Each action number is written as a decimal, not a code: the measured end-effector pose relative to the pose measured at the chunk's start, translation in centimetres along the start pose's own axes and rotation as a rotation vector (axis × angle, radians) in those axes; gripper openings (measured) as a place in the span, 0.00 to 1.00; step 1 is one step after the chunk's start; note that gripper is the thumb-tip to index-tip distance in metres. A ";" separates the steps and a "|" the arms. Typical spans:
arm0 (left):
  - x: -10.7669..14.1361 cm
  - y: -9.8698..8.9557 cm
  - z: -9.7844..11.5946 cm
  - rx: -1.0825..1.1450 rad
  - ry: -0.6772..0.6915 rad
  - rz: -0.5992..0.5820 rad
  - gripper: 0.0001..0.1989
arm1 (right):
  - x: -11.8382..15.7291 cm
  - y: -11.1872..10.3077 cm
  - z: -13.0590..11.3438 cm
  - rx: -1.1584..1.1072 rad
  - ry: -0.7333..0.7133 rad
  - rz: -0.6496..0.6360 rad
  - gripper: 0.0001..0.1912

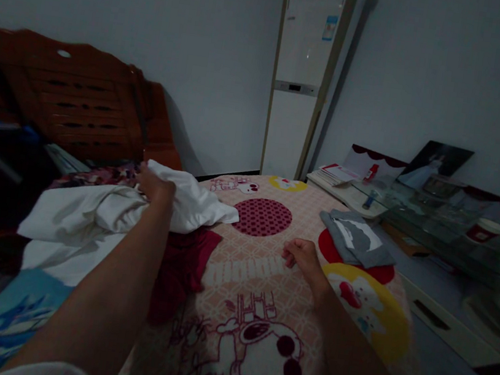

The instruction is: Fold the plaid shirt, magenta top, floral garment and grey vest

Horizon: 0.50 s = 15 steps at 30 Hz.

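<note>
My left hand point(152, 185) is closed on a white garment point(192, 201), which lies bunched at the left of a patterned blanket point(237, 279). Beneath the white cloth, a dark red garment point(185, 265) shows, and a blue printed cloth point(18, 316) lies at the lower left. Above the middle of the blanket is my right hand point(303, 257), its fingers curled together; whether anything small is between them is hidden. To its right a folded grey garment point(357, 238) with a white print rests on the blanket.
Behind on the left stands a brown wooden bench point(75, 104). A tall white cabinet-like unit point(290, 125) is in the corner. Along the right runs a glass-topped stand point(441, 220) with a paper cup point(483, 231), a leaning photo point(434, 164) and papers point(335, 175).
</note>
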<state>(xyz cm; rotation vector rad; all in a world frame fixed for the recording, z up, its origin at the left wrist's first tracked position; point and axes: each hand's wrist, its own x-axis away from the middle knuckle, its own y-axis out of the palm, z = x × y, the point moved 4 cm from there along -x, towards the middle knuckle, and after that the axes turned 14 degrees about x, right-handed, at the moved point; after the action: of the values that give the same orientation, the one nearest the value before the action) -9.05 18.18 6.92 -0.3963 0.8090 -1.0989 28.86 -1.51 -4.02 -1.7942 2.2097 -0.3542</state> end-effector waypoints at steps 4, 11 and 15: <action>2.6 2.6 0.8 -0.246 0.014 -0.249 0.32 | -0.2 0.1 0.3 -0.010 0.004 -0.007 0.15; 5.9 5.1 0.1 -0.518 0.336 -0.498 0.33 | 0.0 0.2 -0.1 -0.010 -0.006 -0.006 0.15; 5.6 4.4 0.8 -0.371 0.371 -0.542 0.38 | 0.1 0.1 -0.2 0.023 -0.001 -0.005 0.15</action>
<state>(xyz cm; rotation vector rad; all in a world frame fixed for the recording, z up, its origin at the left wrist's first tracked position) -4.53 14.89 2.44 -0.7670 1.2876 -1.5562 28.66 -1.60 -3.83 -1.7882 2.1923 -0.3780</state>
